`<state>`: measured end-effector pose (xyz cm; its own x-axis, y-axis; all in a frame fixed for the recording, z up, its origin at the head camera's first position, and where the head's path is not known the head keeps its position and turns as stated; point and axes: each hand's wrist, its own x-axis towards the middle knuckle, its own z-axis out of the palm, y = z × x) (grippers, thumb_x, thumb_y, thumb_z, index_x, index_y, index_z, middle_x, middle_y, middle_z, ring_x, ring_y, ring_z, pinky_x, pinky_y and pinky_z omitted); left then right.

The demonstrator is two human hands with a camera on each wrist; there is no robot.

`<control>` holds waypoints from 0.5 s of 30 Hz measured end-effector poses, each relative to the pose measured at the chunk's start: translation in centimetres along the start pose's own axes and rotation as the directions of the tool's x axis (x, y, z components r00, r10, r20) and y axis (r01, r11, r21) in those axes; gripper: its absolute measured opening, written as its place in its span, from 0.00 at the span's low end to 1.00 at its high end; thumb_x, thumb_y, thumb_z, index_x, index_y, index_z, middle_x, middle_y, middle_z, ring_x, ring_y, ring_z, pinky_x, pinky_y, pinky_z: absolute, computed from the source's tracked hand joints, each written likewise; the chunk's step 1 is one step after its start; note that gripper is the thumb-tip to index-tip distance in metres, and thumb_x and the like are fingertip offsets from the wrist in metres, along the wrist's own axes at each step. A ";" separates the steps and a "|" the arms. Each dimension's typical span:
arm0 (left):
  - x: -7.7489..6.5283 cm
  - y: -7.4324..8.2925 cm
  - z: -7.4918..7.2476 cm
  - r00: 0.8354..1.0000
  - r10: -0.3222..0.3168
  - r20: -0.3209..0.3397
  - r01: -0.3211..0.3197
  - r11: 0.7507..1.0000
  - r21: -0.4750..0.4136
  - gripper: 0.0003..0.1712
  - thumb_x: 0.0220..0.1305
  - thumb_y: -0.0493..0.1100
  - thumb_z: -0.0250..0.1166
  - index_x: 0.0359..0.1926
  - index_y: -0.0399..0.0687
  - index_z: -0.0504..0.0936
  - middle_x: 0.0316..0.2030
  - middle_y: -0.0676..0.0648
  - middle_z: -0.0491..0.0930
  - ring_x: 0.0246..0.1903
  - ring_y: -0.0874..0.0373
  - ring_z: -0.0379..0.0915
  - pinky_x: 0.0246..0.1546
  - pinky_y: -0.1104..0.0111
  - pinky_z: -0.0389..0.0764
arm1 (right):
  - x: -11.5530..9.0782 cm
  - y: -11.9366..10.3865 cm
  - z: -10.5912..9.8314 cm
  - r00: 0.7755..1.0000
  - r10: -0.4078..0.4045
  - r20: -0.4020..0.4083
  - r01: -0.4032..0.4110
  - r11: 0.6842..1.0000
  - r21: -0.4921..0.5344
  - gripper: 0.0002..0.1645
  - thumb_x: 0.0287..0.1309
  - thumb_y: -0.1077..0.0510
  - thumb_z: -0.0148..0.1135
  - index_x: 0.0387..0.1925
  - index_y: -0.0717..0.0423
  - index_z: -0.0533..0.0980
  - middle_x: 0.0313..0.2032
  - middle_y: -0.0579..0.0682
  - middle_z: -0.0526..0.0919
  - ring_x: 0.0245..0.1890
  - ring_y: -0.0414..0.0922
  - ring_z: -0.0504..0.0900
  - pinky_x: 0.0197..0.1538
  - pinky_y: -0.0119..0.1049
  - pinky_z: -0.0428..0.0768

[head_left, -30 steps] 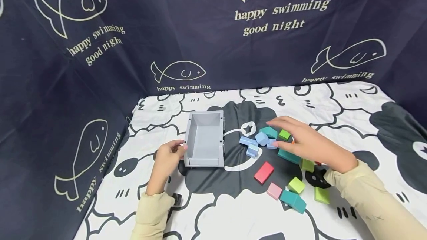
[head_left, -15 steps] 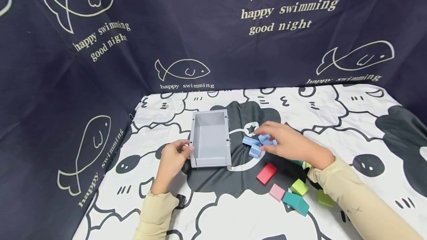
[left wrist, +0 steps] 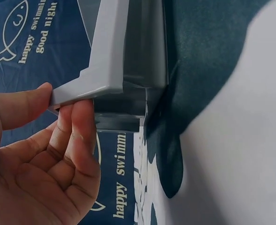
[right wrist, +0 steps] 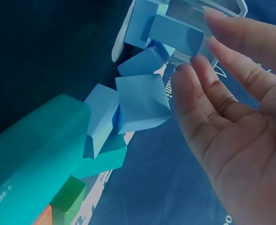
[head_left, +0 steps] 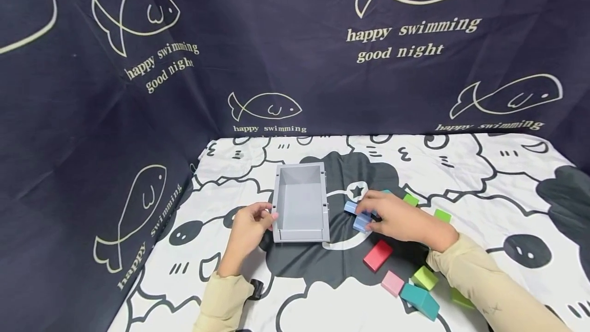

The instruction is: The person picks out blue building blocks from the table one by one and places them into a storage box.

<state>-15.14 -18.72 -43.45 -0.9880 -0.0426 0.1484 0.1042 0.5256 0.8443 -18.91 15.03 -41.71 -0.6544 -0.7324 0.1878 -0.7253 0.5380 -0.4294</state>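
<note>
Left hand (head_left: 249, 232) at the grey bin's left rim, pinching it between thumb and fingers. Grey bin (head_left: 301, 204) on patterned cloth (head_left: 341, 311). Right of bin: clustered blue blocks (head_left: 361, 223); red block (head_left: 378, 255) right of its near end. Right hand (head_left: 392, 219), right of bin, over blue blocks: fingers loosely bent, spread, nothing grasped; contact unclear. Farther right of bin, nearer the person: pink block (head_left: 393, 283), teal block (head_left: 420, 301).
</note>
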 end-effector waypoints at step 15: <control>-0.1 -0.1 0.0 1.000 0.010 0.012 -0.010 1.000 -0.021 0.10 0.56 0.38 0.68 0.40 0.37 0.83 0.19 0.46 0.81 0.18 0.51 0.77 0.18 0.72 0.69 | -0.1 0.1 0.6 0.999 -0.026 -0.040 0.026 0.999 -0.020 0.16 0.39 0.68 0.72 0.34 0.56 0.80 0.29 0.46 0.76 0.28 0.41 0.75 0.31 0.37 0.78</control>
<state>-15.10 -18.78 -43.59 -0.9882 -0.0267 0.1507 0.1164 0.5085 0.8532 -18.81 14.88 -42.33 -0.6431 -0.7291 0.2343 -0.7460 0.5274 -0.4065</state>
